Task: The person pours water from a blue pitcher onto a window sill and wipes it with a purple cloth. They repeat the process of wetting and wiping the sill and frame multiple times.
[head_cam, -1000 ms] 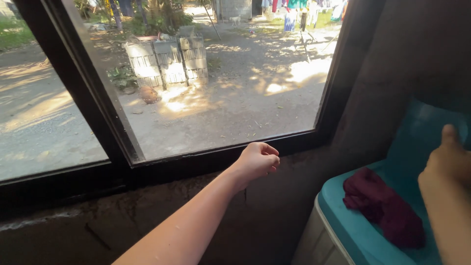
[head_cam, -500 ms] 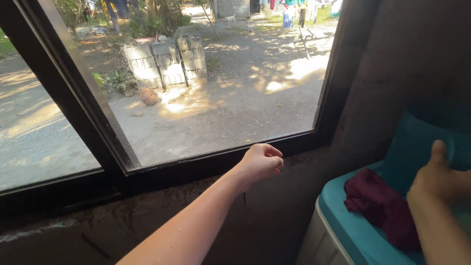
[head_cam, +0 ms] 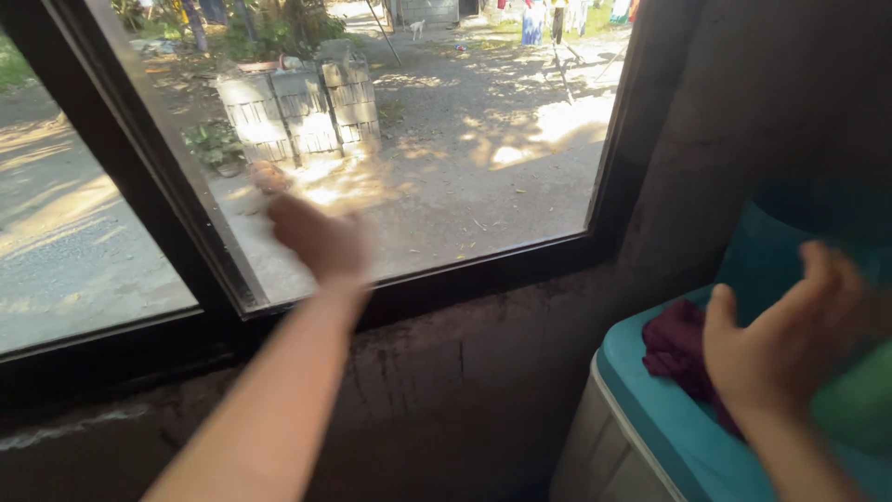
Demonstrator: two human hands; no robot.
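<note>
My left hand (head_cam: 321, 237) is raised in front of the window glass, close to the black middle bar of the window frame (head_cam: 186, 223). It is motion-blurred, so its fingers cannot be made out, and nothing shows in it. My right hand (head_cam: 790, 339) hovers at the right with fingers spread, above a teal plastic lid (head_cam: 650, 409). A crumpled maroon cloth (head_cam: 671, 344) lies on that lid, just left of the hand. A blurred green shape (head_cam: 859, 400) sits beside the palm; whether the hand touches it is unclear.
A rough dark concrete wall (head_cam: 446, 372) runs below the black sill. The teal lid tops a pale container (head_cam: 595, 455) at lower right. Outside the glass are stacked grey concrete blocks (head_cam: 297, 112), a sunlit dirt yard and hanging laundry.
My left hand left the sill and swung up and left toward the window's middle bar. My right hand moved left and lower, its fingers spreading over the lid. The view shifted slightly.
</note>
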